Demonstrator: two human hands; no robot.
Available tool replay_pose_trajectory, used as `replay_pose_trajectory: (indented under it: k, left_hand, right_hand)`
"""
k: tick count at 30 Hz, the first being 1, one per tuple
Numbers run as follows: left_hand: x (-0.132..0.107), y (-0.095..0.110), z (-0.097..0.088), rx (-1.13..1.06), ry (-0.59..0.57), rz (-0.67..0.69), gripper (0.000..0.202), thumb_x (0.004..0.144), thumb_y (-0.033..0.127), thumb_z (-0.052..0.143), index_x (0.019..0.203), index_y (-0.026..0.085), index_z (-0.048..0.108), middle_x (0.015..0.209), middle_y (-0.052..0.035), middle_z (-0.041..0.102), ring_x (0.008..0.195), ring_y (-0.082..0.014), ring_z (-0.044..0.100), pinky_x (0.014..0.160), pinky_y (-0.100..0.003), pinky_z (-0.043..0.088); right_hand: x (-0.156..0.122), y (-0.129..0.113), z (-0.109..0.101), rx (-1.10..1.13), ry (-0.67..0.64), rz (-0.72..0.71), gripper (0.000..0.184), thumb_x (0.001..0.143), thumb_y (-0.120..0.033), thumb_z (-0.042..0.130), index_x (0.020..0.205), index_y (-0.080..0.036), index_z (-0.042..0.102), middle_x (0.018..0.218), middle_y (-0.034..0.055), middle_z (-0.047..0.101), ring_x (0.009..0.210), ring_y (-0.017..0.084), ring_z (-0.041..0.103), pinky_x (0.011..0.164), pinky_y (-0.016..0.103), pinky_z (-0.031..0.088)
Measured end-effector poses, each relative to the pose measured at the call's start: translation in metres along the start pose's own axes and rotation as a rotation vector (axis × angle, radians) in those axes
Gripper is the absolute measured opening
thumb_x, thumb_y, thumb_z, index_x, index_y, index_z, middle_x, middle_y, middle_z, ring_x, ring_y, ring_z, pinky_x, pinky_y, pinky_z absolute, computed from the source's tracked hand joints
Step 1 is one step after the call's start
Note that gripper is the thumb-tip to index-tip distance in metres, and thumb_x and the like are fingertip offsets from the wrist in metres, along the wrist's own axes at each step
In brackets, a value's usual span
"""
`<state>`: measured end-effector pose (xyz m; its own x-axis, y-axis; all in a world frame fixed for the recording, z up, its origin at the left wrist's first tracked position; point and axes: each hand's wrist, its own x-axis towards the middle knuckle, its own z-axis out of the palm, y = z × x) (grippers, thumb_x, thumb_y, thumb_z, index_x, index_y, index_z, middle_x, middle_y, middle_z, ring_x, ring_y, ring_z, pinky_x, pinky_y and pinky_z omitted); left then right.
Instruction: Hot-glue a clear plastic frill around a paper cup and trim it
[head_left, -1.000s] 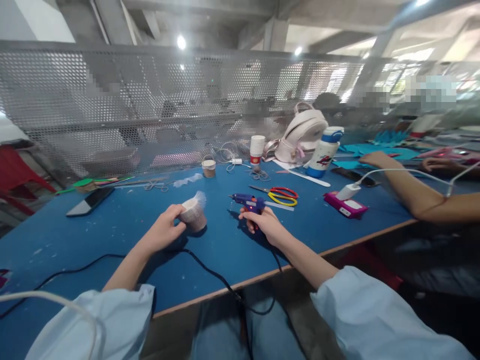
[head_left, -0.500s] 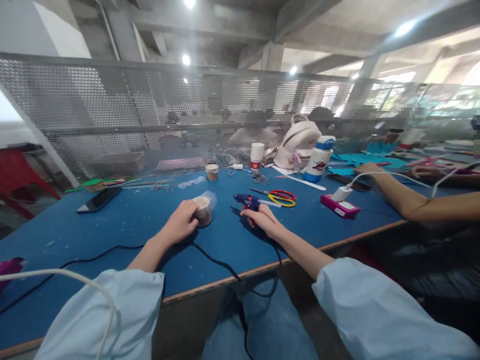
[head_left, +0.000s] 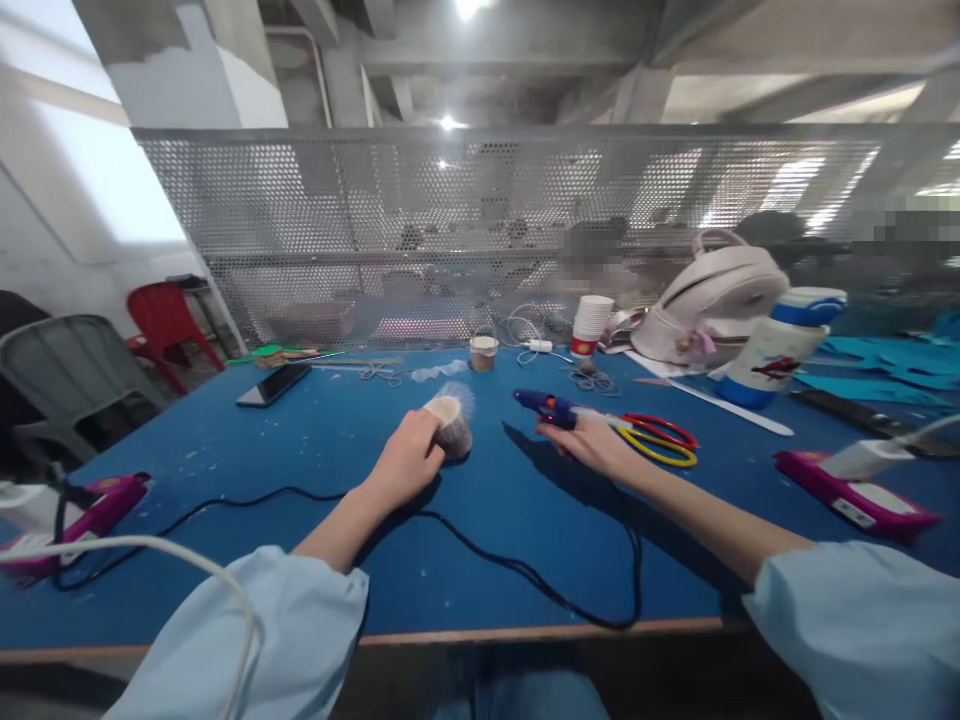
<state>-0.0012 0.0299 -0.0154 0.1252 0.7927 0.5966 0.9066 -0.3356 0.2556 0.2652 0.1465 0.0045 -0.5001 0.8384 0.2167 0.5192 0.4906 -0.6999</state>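
My left hand [head_left: 409, 452] is closed around the side of a small wrapped paper cup [head_left: 454, 436], which stands tilted on the blue table. Sheer netting [head_left: 457, 397] puffs out behind the cup's rim. In my right hand [head_left: 589, 440] is a blue hot glue gun [head_left: 546, 405], its nozzle pointing left toward the cup but apart from it. A pale glue stick juts from the gun's rear. Scissors [head_left: 664, 440] with red and yellow handles lie just behind my right hand, their blades hidden.
Another small cup [head_left: 484, 354], stacked paper cups [head_left: 591, 326], a pale backpack [head_left: 709, 305] and a bottle [head_left: 776, 350] stand along the back. A phone [head_left: 274, 385] lies left. Magenta power strips [head_left: 855, 492] sit at both sides. A black cord [head_left: 517, 572] loops across the front.
My view has turned left, so the table's things sit further right and chairs show at left. The glue gun appears raised off the table. The co-worker's arm has left view.
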Motion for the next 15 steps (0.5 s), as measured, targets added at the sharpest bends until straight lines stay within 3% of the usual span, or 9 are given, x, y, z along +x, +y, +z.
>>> replay_pose_trajectory:
  k: [4,9,12,15]
  left_hand:
    - [0.000,0.004,0.004,0.005,0.036,-0.029,0.022,0.076,0.006,0.046,0.089,0.019,0.057,0.089,-0.0060,0.061,0.088,-0.0212,0.055,0.082,-0.035,0.047]
    - [0.000,0.008,0.006,0.013,0.038,-0.063,0.018,0.075,0.009,0.045,0.086,0.020,0.054,0.086,-0.0053,0.060,0.082,-0.0200,0.054,0.076,-0.034,0.047]
    - [-0.001,0.008,0.004,0.017,0.033,-0.075,0.017,0.075,0.011,0.045,0.087,0.020,0.054,0.087,-0.0059,0.061,0.082,-0.0203,0.054,0.077,-0.034,0.047]
    - [-0.003,0.009,0.000,0.007,0.019,-0.089,0.018,0.075,0.013,0.044,0.088,0.020,0.055,0.089,-0.0066,0.063,0.083,-0.0210,0.056,0.078,-0.035,0.047]
  right_hand:
    - [0.016,0.019,0.003,-0.046,0.050,0.069,0.035,0.083,-0.045,0.045,0.083,-0.015,0.064,0.058,0.0035,0.060,0.055,0.018,0.056,0.052,0.027,0.042]
    - [0.022,0.042,0.005,-0.146,0.108,0.119,0.025,0.079,-0.040,0.052,0.081,-0.018,0.062,0.081,0.0079,0.068,0.080,0.023,0.062,0.071,0.031,0.046]
    - [0.023,0.043,0.006,-0.204,0.116,0.181,0.024,0.080,-0.041,0.052,0.077,-0.018,0.061,0.088,0.0100,0.068,0.090,0.028,0.063,0.079,0.036,0.046]
    - [0.016,0.039,0.000,-0.239,0.132,0.238,0.033,0.077,-0.049,0.058,0.088,-0.018,0.062,0.102,0.0138,0.067,0.102,0.032,0.061,0.087,0.041,0.044]
